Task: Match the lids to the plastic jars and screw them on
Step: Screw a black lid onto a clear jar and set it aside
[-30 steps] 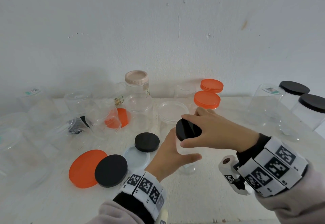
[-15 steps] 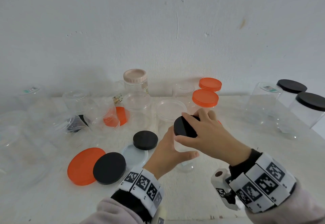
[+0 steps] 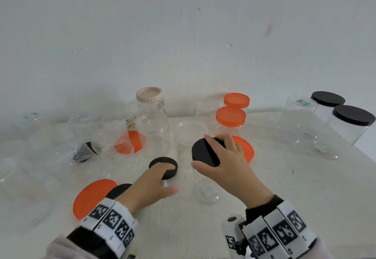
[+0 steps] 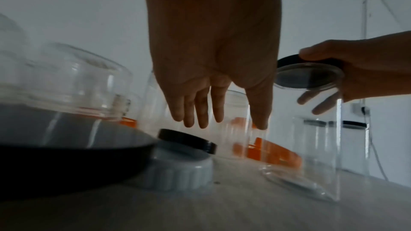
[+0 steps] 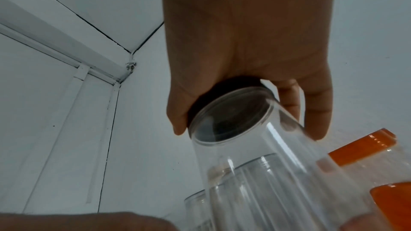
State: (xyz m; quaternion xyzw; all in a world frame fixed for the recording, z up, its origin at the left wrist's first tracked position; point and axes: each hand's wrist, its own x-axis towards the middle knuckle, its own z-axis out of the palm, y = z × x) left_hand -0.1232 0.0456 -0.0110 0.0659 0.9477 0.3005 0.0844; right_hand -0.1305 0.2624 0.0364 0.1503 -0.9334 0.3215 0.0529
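Two hands here: our left hand (image 3: 150, 185) hangs slack and empty at 7 o'clock, over loose lids. Further out at centre, our right hand (image 3: 225, 163) clamps the black lid (image 3: 205, 153) onto the clear jar (image 4: 311, 129), presumably to twist it.

A bare, plain room of no clear kind — scuffed white wall (image 3: 183, 35) behind a white table (image 3: 284, 177).
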